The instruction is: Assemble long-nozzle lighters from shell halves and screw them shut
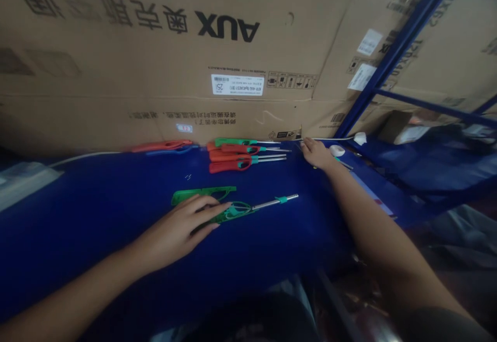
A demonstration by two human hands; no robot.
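Observation:
My left hand (190,223) has its thumb and fingers closed around the body of an opened green gas lighter (236,211) on the blue tabletop. Its inner parts show, and a metal tube with a teal collar points right. Just behind the fingers lies a loose green shell half (186,195), partly covered by the hand. Over at the back right, my right hand (316,153) reaches down near the cardboard, fingertips drawn together at the table. Whatever they hold is too small or hidden to make out.
Several red and green lighters (233,165) lie stacked at the back. Red and blue shell pieces (163,147) rest to their left. A large cardboard box (163,73) walls off the rear. A white tape roll (336,150) sits beside my right wrist, near a blue metal post (361,101).

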